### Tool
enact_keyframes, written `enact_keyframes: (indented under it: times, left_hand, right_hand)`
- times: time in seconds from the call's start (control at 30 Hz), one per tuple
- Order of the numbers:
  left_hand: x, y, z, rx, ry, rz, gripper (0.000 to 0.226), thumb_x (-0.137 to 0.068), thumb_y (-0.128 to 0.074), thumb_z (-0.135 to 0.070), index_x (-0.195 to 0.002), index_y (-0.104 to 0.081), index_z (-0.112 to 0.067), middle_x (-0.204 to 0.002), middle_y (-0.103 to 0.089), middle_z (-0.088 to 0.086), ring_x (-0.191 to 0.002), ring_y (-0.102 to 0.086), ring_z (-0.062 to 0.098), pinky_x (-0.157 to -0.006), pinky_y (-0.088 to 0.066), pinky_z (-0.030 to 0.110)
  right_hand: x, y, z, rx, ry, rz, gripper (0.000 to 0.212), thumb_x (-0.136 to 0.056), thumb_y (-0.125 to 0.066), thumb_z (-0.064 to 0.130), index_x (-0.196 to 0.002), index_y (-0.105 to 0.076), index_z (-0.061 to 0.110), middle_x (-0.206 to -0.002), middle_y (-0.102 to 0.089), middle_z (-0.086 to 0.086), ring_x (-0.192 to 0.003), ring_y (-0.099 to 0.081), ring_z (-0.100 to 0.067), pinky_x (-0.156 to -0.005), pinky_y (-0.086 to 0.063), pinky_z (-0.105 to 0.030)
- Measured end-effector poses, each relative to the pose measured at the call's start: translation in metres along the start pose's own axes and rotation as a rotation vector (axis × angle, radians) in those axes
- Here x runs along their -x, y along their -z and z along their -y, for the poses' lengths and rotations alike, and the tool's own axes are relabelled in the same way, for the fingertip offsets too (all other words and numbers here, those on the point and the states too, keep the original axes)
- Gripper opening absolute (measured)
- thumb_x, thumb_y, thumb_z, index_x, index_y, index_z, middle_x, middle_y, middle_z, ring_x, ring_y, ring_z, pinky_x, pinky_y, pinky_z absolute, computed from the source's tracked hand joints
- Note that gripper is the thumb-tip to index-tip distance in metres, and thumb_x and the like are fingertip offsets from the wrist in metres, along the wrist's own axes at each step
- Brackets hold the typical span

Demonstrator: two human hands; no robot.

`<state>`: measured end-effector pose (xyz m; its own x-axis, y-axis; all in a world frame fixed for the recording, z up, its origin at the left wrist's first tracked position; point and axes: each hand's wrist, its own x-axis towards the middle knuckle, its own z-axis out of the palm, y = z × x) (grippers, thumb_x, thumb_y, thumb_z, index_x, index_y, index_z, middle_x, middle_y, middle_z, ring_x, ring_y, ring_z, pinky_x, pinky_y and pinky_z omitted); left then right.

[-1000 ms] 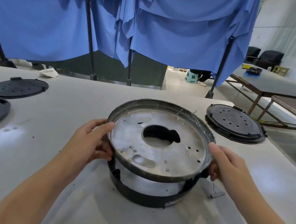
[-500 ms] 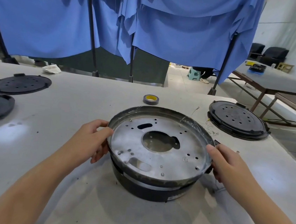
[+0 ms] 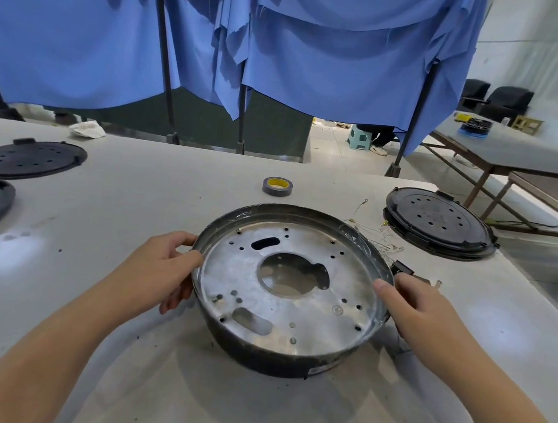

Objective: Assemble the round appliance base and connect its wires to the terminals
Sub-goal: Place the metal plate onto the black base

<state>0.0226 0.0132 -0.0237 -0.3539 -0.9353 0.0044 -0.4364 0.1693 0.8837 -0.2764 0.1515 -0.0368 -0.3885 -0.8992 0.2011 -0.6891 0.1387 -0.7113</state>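
base (image 3: 291,292) flat, open face up | left hand (image 3: 158,269), right hand (image 3: 422,312) fingers curled on rim | wires (image 3: 381,236) seemingly loose

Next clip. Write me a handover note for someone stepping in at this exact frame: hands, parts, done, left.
Left hand: grips the left rim of the metal pan.
Right hand: grips the pan's right rim, thumb on the edge.
Parts: the pan sits nested in the black base ring on the white table. Loose wires lie behind the pan to the right, near a black cover. Tape roll beyond.
Done: pan lowered into the ring.
Left: connect wires to terminals; none visibly attached.
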Motion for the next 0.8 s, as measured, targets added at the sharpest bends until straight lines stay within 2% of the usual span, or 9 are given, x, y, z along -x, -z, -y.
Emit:
enact_keyframes:
  times: [0.13,0.2,0.27,0.37,0.47,0.5,0.57,0.67,0.8]
  left_hand:
    - [-0.001,0.0,0.002,0.008,0.009,-0.002,0.025,-0.091,-0.046,-0.007,-0.102,-0.064,-0.022,-0.042,-0.055,0.006,-0.031,-0.045,0.015,-0.036,-0.04,0.024]
    - [0.0,-0.001,0.003,-0.008,-0.01,-0.044,0.023,-0.092,-0.049,-0.014,-0.108,-0.063,-0.023,-0.047,-0.059,0.003,-0.035,-0.049,0.014,-0.042,-0.043,0.026]
    - [0.001,-0.001,0.003,-0.122,-0.081,-0.175,0.024,-0.092,-0.054,-0.029,-0.115,-0.061,-0.025,-0.062,-0.064,-0.002,-0.051,-0.057,0.01,-0.053,-0.042,0.028]
    - [0.012,-0.001,-0.009,-0.195,-0.282,-0.346,0.017,-0.09,-0.059,-0.043,-0.104,-0.062,-0.034,-0.074,-0.061,-0.007,-0.067,-0.056,0.008,-0.062,-0.042,0.024]
    - [0.032,-0.008,-0.029,-0.182,-0.555,-0.25,0.022,-0.083,-0.057,-0.054,-0.094,-0.063,-0.037,-0.084,-0.061,-0.014,-0.082,-0.058,0.006,-0.069,-0.041,0.012]
    - [0.04,-0.013,-0.035,-0.215,-0.629,-0.191,0.027,-0.08,-0.057,-0.057,-0.094,-0.064,-0.035,-0.084,-0.06,-0.015,-0.085,-0.058,0.007,-0.073,-0.041,0.012]
    - [0.052,-0.026,-0.041,-0.317,-0.746,-0.063,0.038,-0.077,-0.061,-0.064,-0.094,-0.066,-0.031,-0.086,-0.058,-0.018,-0.086,-0.057,0.005,-0.076,-0.042,0.017]
    - [0.061,-0.045,-0.042,-0.54,-0.898,0.056,0.051,-0.071,-0.064,-0.07,-0.093,-0.068,-0.025,-0.088,-0.059,-0.016,-0.082,-0.056,0.005,-0.073,-0.046,0.027]
    - [0.063,-0.058,-0.038,-0.714,-1.006,0.095,0.035,-0.073,-0.066,-0.055,-0.086,-0.067,-0.023,-0.083,-0.059,-0.011,-0.075,-0.056,0.011,-0.065,-0.045,0.029]
  right_hand:
    - [0.0,0.0,-0.001,-0.009,-0.009,0.012,0.047,-0.086,-0.051,0.056,-0.061,-0.036,0.019,-0.046,-0.035,0.012,-0.044,-0.033,-0.006,-0.054,-0.034,-0.032]
    - [0.0,0.0,0.0,-0.002,-0.009,0.013,0.05,-0.085,-0.048,0.061,-0.061,-0.039,0.017,-0.045,-0.036,0.011,-0.045,-0.035,-0.007,-0.055,-0.035,-0.033]
    - [-0.001,0.001,0.001,-0.005,-0.012,-0.008,0.053,-0.086,-0.042,0.063,-0.061,-0.041,0.017,-0.045,-0.037,0.01,-0.045,-0.036,-0.007,-0.054,-0.034,-0.033]
    - [-0.003,0.002,-0.001,0.003,-0.019,-0.063,0.05,-0.093,-0.039,0.055,-0.062,-0.043,0.016,-0.047,-0.041,0.01,-0.048,-0.039,-0.006,-0.055,-0.034,-0.034]
    - [-0.005,0.002,-0.003,0.0,-0.052,-0.11,0.043,-0.095,-0.043,0.048,-0.066,-0.048,0.016,-0.055,-0.049,0.006,-0.056,-0.048,-0.014,-0.057,-0.038,-0.035]
    - [-0.005,0.001,-0.003,-0.013,-0.071,-0.11,0.042,-0.095,-0.043,0.048,-0.069,-0.05,0.016,-0.059,-0.053,0.003,-0.058,-0.051,-0.017,-0.058,-0.041,-0.035]
    - [-0.006,0.0,-0.003,-0.026,-0.114,-0.105,0.037,-0.096,-0.042,0.046,-0.076,-0.053,0.017,-0.066,-0.06,-0.003,-0.058,-0.054,-0.018,-0.057,-0.044,-0.034]
    - [-0.006,-0.002,-0.004,-0.033,-0.166,-0.072,0.019,-0.098,-0.046,0.032,-0.084,-0.053,0.022,-0.068,-0.062,-0.003,-0.052,-0.054,-0.016,-0.053,-0.043,-0.031]
    - [-0.006,-0.002,-0.003,-0.121,-0.216,-0.017,0.002,-0.095,-0.054,0.021,-0.095,-0.052,0.021,-0.063,-0.061,-0.006,-0.04,-0.053,-0.012,-0.041,-0.042,-0.025]
